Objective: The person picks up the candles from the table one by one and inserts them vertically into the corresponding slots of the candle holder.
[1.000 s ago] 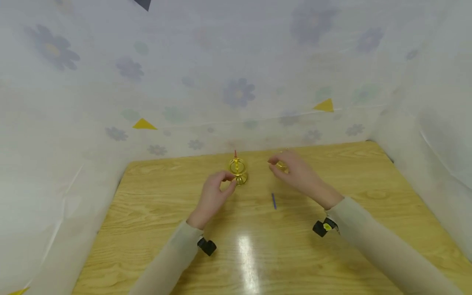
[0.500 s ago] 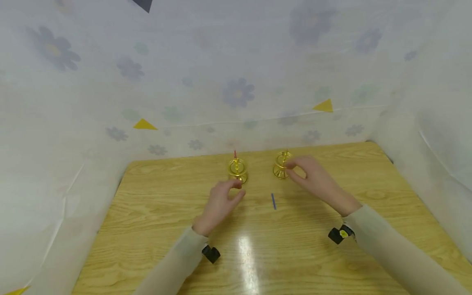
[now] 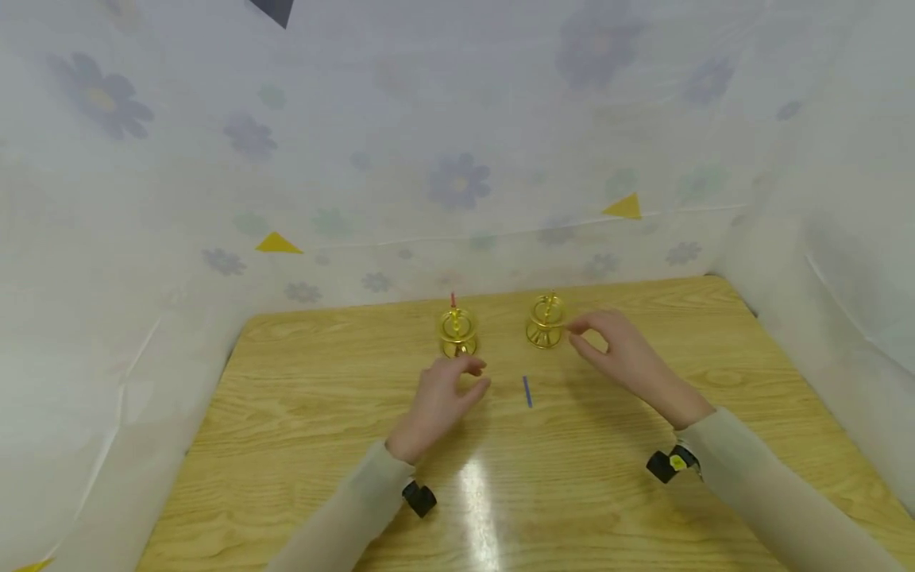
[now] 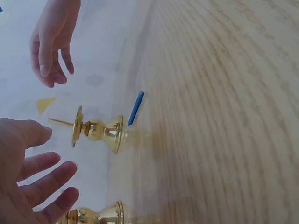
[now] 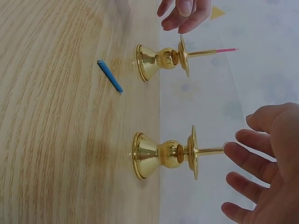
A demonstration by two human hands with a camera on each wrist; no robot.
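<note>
The two gold candle holders stand upright side by side toward the far edge of my wooden table (image 3: 300, 445), and neither is in my grip. Nearest me, my left hand (image 3: 445, 401) hovers just short of the left candle holder (image 3: 457, 332), its fingers (image 4: 46, 179) loosely spread and relaxed, holding nothing. Between my hands a small blue stick (image 3: 527, 391) lies flat on the wood, in front of the gap between the two stands and apart from both. My right hand (image 3: 629, 359) sits just beside the right candle holder (image 3: 545, 322), fingers (image 5: 250, 158) apart and gently bent, the tips close to its top pin without my being able to tell whether they brush it. The left one carries a thin pink candle (image 5: 223, 50) on its spike; the right one shows only its bare gold pin. Behind them rises the pale flowered sheet (image 3: 457, 183) with its yellow triangles.
</note>
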